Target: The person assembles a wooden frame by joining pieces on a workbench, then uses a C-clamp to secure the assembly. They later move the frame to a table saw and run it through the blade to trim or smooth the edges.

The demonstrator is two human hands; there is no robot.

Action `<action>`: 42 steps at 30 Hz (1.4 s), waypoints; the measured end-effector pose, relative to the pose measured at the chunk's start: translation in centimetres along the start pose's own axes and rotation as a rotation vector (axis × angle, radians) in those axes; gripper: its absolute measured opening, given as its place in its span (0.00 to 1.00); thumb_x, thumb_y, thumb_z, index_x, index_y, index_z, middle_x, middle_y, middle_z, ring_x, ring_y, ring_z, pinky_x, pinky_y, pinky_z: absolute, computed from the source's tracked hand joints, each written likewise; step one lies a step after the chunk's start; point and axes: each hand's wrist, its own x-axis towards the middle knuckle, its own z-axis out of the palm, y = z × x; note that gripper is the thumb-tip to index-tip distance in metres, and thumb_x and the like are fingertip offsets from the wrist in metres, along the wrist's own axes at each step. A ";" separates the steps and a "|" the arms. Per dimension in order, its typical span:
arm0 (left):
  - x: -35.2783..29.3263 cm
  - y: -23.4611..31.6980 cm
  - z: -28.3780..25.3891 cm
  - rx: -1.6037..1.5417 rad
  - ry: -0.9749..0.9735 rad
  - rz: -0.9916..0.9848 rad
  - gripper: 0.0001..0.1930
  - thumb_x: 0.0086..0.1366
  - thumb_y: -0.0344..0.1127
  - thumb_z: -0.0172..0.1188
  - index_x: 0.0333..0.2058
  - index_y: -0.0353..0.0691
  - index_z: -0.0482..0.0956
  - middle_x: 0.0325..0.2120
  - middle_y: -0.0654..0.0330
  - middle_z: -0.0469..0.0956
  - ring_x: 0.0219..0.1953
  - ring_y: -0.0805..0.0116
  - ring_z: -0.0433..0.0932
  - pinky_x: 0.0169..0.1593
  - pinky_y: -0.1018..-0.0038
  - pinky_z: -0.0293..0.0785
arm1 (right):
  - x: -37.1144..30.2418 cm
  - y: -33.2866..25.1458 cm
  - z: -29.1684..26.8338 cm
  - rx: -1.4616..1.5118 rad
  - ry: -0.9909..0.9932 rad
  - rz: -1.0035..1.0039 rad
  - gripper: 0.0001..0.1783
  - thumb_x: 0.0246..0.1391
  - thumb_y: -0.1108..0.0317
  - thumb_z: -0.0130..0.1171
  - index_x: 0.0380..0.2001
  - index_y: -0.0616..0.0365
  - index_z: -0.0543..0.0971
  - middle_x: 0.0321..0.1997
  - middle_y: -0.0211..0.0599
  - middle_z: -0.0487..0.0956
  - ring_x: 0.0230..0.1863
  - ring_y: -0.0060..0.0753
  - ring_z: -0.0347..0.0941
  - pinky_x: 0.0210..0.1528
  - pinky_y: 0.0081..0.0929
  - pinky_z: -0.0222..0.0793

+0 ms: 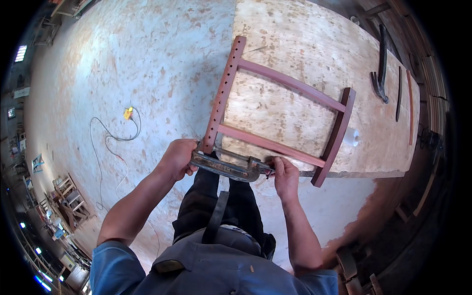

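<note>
A reddish-brown wooden frame [290, 83] lies partly over the board-topped bench. Two long side pieces are joined by two crossbars, and its left piece [222, 105] carries a row of dark holes. Across the near end of that piece sits a worn metal C-clamp [223, 168], held level at the bench's front edge. My left hand [178, 158] is closed round the clamp's left end, its fingertips curled beneath. With thumb and fingers, my right hand [286, 177] pinches the outer end of the clamp's screw. Whether the jaws press on the wood I cannot tell.
Beyond the frame's right piece, a white roll [351, 137] stands on the bench [378, 160]. Farther right lie a claw hammer [381, 73], a dark thin bar [398, 93] and a reddish strip [410, 108]. A yellow plug piece [129, 113] with a cable rests on the floor.
</note>
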 end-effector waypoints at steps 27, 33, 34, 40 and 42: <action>-4.7 -0.3 1.5 1.208 0.260 1.308 0.19 0.58 0.49 0.62 0.38 0.39 0.79 0.34 0.53 0.79 0.44 0.63 0.76 0.48 0.64 0.71 | -1.4 0.1 0.0 0.236 -0.151 0.371 0.28 0.70 0.49 0.40 0.31 0.63 0.76 0.24 0.41 0.80 0.24 0.33 0.78 0.30 0.30 0.77; -2.7 -1.8 6.6 1.463 0.048 1.170 0.08 0.52 0.38 0.60 0.26 0.42 0.82 0.25 0.55 0.82 0.30 0.61 0.83 0.35 0.66 0.77 | -1.6 0.6 1.0 0.213 -0.136 0.398 0.31 0.71 0.45 0.28 0.33 0.60 0.72 0.23 0.38 0.74 0.25 0.41 0.76 0.33 0.44 0.79; -2.2 -2.2 6.9 1.410 0.090 1.226 0.07 0.51 0.37 0.60 0.24 0.42 0.82 0.22 0.57 0.82 0.27 0.61 0.83 0.32 0.66 0.77 | -1.5 0.8 0.9 0.201 -0.130 0.405 0.31 0.71 0.45 0.27 0.33 0.59 0.71 0.23 0.38 0.73 0.24 0.40 0.75 0.33 0.45 0.79; -1.8 -3.2 7.4 1.270 0.164 1.305 0.06 0.49 0.36 0.59 0.20 0.43 0.83 0.16 0.60 0.80 0.23 0.64 0.82 0.29 0.67 0.76 | -1.5 0.4 1.4 0.161 -0.047 0.408 0.31 0.69 0.41 0.31 0.30 0.56 0.69 0.18 0.34 0.69 0.17 0.34 0.68 0.23 0.39 0.74; -1.7 -2.8 7.3 1.270 0.167 1.290 0.06 0.49 0.36 0.59 0.19 0.44 0.83 0.15 0.61 0.80 0.22 0.64 0.82 0.27 0.68 0.76 | -1.0 0.5 1.0 0.162 -0.045 0.492 0.31 0.69 0.39 0.31 0.30 0.55 0.69 0.17 0.32 0.67 0.16 0.33 0.65 0.21 0.40 0.70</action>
